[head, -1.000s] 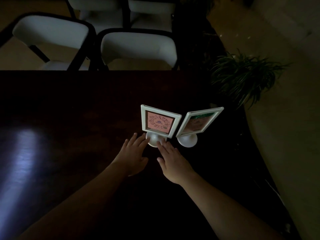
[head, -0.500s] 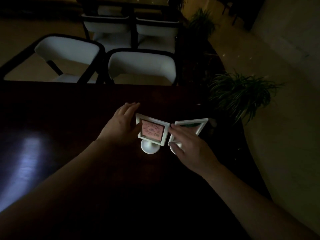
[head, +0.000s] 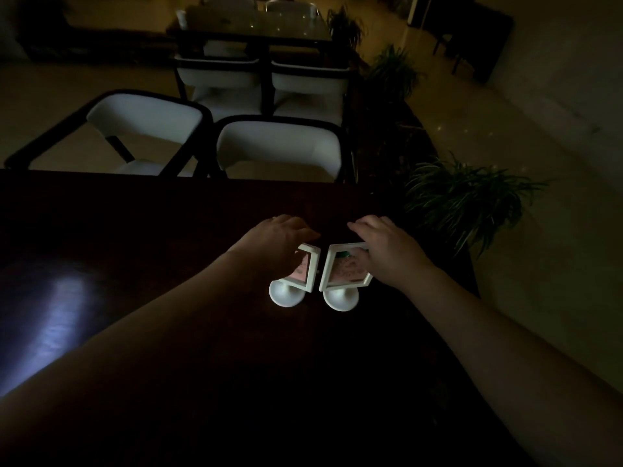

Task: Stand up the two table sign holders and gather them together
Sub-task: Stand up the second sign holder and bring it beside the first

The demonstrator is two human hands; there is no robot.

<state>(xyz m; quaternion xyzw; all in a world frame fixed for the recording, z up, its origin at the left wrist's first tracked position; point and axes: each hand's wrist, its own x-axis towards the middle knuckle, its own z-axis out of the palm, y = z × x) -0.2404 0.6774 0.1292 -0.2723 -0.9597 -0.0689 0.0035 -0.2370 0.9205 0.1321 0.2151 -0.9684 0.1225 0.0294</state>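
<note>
Two white table sign holders stand upright side by side on the dark table (head: 168, 230), each a square frame with a pink card on a round foot. My left hand (head: 274, 242) grips the top and left side of the left sign holder (head: 305, 274). My right hand (head: 387, 251) grips the top and right side of the right sign holder (head: 340, 271). The frames' inner edges almost touch and angle toward each other. The hands hide part of each card.
Two white-cushioned chairs (head: 276, 146) stand at the table's far edge, with more chairs and another table (head: 256, 25) behind. A leafy potted plant (head: 462, 197) stands off the table's right side. A patch of reflected light (head: 57, 315) lies on the left tabletop.
Both hands rose from the holders' feet to the frames and took hold of them. The two frames have turned inward and sit closer together. The camera view tilted up.
</note>
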